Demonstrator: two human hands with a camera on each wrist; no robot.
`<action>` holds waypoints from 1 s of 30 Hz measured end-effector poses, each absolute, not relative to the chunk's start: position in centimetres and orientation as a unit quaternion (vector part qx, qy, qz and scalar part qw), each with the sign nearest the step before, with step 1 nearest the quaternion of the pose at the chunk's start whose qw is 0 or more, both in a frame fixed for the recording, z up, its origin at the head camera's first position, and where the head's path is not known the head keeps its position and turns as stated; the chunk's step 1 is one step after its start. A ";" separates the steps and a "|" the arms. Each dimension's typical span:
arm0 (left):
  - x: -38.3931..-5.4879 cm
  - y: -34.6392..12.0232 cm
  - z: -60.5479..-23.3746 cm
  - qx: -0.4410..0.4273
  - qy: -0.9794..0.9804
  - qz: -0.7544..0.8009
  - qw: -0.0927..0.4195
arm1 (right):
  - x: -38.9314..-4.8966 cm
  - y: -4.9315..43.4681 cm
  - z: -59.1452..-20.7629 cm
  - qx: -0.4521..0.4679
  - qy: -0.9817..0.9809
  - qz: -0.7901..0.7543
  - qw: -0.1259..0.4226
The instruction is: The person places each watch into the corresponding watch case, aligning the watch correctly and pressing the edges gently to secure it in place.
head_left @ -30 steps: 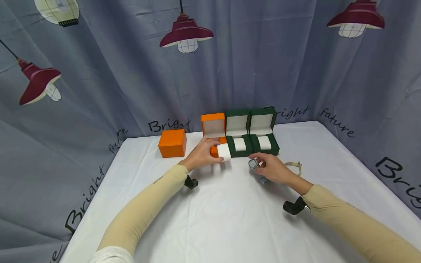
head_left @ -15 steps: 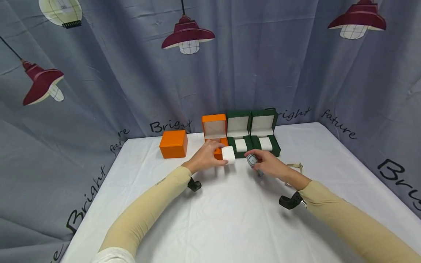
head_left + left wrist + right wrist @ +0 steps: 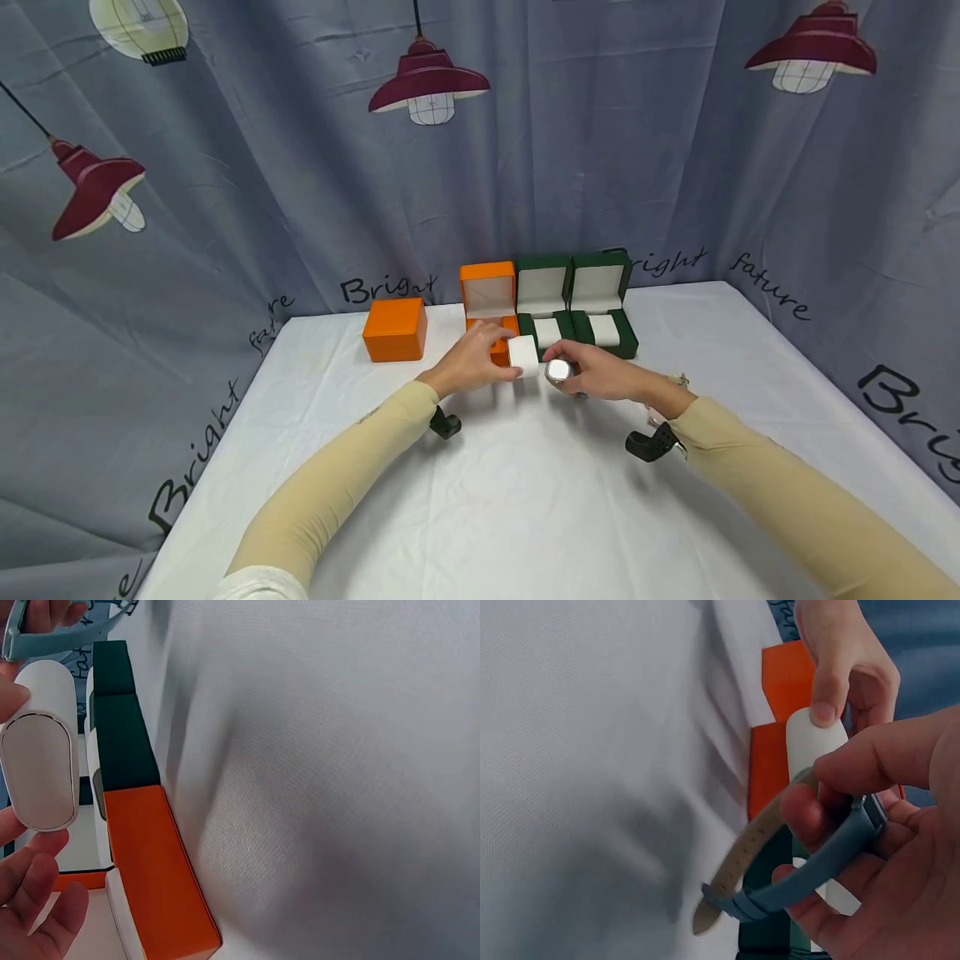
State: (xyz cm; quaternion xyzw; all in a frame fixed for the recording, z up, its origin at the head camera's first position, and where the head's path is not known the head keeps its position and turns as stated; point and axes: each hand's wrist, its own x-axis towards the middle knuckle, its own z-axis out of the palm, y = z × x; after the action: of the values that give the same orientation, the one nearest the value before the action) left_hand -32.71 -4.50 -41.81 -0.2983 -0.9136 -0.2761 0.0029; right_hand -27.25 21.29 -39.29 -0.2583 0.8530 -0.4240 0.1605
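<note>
A white watch cushion (image 3: 523, 356) is pinched upright between the thumb and fingers of my left hand (image 3: 474, 360), just in front of the open orange watch box (image 3: 487, 272). In the left wrist view the oval end of the cushion (image 3: 39, 772) faces the camera. My right hand (image 3: 606, 373) grips a wristwatch (image 3: 558, 371) close to the right of the cushion. The right wrist view shows its blue-grey strap (image 3: 817, 870) hanging in a loop, with the tan underside and buckle holes visible; fingers partly hide the watch case.
Two open green watch boxes (image 3: 543, 265), each with a white cushion inside, stand right of the open orange one. A closed orange box (image 3: 394, 330) sits to the left. Beyond my right wrist lies a pale-strapped watch (image 3: 680, 380), partly covered by the arm. Patterned curtains enclose the table.
My right hand has moved left with the wristwatch, nearer the cushion, and the watch has turned in its grip. The left hand has shifted slightly right with the cushion.
</note>
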 end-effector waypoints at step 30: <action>-32.9 -4.6 -41.3 -0.319 -0.900 -0.298 0.000 | -27.3 20.5 -37.8 -0.283 0.860 -0.406 0.123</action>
State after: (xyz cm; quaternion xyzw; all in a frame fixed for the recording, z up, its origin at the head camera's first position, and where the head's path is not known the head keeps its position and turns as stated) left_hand -32.91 -4.61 -41.29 -0.3188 -0.8999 -0.2975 -0.0003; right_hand -27.33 20.47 -37.77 -0.2832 0.8601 -0.4062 0.1227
